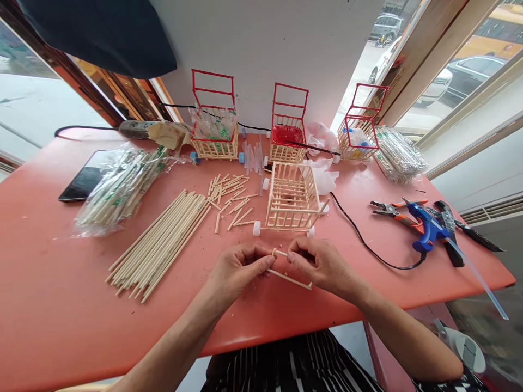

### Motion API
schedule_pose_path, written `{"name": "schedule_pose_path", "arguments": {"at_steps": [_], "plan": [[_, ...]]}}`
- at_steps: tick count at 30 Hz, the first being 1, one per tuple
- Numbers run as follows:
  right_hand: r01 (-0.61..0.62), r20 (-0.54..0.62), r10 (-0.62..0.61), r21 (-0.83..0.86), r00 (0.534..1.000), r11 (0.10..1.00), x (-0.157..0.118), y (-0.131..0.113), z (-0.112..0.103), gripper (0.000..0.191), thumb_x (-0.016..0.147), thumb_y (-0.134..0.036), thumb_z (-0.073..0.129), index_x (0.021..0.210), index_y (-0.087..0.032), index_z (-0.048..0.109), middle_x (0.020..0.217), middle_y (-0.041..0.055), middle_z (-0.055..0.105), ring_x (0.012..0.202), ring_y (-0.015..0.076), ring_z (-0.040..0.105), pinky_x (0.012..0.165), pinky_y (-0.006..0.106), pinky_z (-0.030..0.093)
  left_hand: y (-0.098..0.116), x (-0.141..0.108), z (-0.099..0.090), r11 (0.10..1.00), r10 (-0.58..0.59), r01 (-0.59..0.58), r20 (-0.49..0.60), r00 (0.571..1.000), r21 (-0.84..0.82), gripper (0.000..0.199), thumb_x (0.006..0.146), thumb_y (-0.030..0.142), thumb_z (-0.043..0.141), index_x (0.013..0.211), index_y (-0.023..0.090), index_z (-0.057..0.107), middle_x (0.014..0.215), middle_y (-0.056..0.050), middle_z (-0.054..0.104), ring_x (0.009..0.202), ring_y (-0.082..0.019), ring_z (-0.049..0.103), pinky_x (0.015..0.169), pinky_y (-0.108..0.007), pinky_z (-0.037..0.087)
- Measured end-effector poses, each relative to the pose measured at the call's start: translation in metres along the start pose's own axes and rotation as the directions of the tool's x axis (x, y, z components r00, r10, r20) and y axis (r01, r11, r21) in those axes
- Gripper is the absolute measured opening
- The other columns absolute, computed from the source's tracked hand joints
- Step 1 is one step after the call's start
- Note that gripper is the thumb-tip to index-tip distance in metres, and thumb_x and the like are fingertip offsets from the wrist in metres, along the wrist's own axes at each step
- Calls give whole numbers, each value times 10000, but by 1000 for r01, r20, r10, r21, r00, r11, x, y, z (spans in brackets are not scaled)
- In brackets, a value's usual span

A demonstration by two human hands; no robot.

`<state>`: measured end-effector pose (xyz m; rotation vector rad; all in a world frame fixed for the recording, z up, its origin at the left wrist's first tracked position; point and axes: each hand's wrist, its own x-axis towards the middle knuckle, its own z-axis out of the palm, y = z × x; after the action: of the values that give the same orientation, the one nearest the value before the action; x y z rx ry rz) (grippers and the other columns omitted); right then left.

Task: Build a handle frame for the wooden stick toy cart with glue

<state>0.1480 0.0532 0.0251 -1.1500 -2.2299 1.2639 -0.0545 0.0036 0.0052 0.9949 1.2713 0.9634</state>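
Note:
Between both hands is a small rectangular frame of wooden sticks [289,279], low over the near part of the table. My left hand [247,263] pinches its left corner between thumb and fingers. My right hand [316,264] grips the far stick of the same frame, hiding part of its right side. Just beyond the hands stands a little stick cart [293,204] with white wheels and slatted sides. Left of the cart lie short cut sticks [232,198], and farther left a row of long round sticks [159,245].
A blue glue gun [431,226], its black cord, and pliers [392,209] lie at the right. Three red-trimmed carts [288,130] stand along the back, one holding red paint-like stuff. Bagged sticks [122,188] lie over a dark tablet [84,177] on the left. Another bagged bundle [400,155] is back right.

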Motion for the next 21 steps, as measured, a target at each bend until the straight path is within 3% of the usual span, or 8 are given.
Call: {"name": "schedule_pose_path", "arguments": {"at_steps": [21], "plan": [[17, 14, -17, -5, 1000, 1000, -1, 0, 0, 202, 954, -193, 508, 764, -169, 570, 647, -41, 526, 586, 96, 435, 549, 227, 316, -2, -1, 0, 999, -28, 28, -2, 1000, -35, 222, 718, 367, 782, 780, 155, 768, 702, -26, 706, 634, -152, 614, 629, -268, 529]]}}
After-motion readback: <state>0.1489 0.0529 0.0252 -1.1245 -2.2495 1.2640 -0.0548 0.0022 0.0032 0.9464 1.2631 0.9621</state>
